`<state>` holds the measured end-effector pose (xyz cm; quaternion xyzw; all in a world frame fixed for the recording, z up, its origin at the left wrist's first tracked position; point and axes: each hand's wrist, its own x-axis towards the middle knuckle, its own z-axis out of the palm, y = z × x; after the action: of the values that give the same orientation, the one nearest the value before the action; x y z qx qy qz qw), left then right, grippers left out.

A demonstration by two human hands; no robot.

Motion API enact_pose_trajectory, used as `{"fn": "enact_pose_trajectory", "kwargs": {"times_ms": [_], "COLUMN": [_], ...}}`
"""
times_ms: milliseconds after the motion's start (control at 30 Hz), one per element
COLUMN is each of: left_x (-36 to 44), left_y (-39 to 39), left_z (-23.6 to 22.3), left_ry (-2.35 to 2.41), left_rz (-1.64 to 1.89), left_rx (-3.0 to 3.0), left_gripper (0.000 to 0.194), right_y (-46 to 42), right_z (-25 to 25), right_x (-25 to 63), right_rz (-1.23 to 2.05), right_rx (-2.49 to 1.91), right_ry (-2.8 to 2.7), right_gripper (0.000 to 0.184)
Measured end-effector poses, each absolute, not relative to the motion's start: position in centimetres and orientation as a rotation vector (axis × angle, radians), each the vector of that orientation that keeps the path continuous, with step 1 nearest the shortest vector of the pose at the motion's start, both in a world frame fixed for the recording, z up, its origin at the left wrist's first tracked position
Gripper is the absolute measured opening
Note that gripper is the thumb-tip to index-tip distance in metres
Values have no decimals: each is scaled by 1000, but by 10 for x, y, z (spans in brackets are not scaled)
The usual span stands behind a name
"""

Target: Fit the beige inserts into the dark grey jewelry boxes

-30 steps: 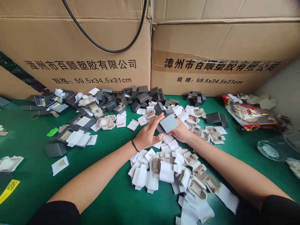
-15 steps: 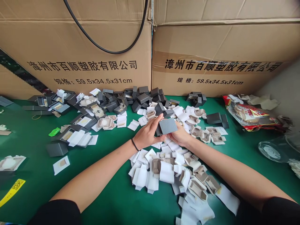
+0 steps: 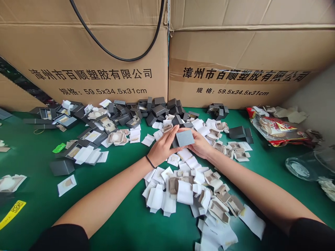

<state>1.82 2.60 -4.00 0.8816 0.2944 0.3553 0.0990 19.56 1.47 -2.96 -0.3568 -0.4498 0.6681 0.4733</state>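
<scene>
A small dark grey box is held between both hands above the middle of the green table. My left hand grips its left side, thumb low and fingers along the top. From the right, my right hand closes round the other side, with part of its fingers hidden behind the box. Beneath the hands lie folded white and grey card inserts. Just behind them is a heap of dark grey boxes, some of them open.
Large cardboard cartons wall off the back, with a black cable hanging in front. On the right are a red snack bag and a clear glass on its side. A yellow tag lies at the left.
The box has shifted slightly left and turned a little in my hands. Both hands keep hold of it; the whole view has moved a bit.
</scene>
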Motion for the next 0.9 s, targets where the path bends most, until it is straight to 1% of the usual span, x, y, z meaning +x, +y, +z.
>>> {"fn": "enact_pose_trajectory", "kwargs": {"times_ms": [133,233,333,467,533,667,700,800,900], "left_x": [17,16,16,17,17,18,18,19,18], "left_y": [28,29,30,31,31,29,29,27,27], "left_z": [-41,-41,-40,-39,-37,-35,-35,-36,-38], "left_ry": [858,964,1098,1152,1115,998,970,935,953], "left_rz": [1079,1160,1203,1229,1262,1280,1276,1270,1254], "left_rx": [2511,2417,2288,2227,2194,2201,2221,2304,2385], "left_gripper": [78,72,65,55,55,60,61,64,64], "right_y": [19,26,29,23,20,16,15,14,14], "right_z": [-35,-43,-45,-41,-41,-45,-46,-44,-42], "right_x": [196,201,206,205,202,199,198,195,193], "right_rz": [1480,1232,954,631,671,1117,1184,1206,1092], "right_rx": [-917,-1053,-1193,-1150,-1083,-936,-900,-841,-888], "right_ry": [-1075,-1090,-1238,-1545,-1664,-1718,-1702,-1632,-1569], "right_gripper": [25,18,11,21,25,23,24,32,37]}}
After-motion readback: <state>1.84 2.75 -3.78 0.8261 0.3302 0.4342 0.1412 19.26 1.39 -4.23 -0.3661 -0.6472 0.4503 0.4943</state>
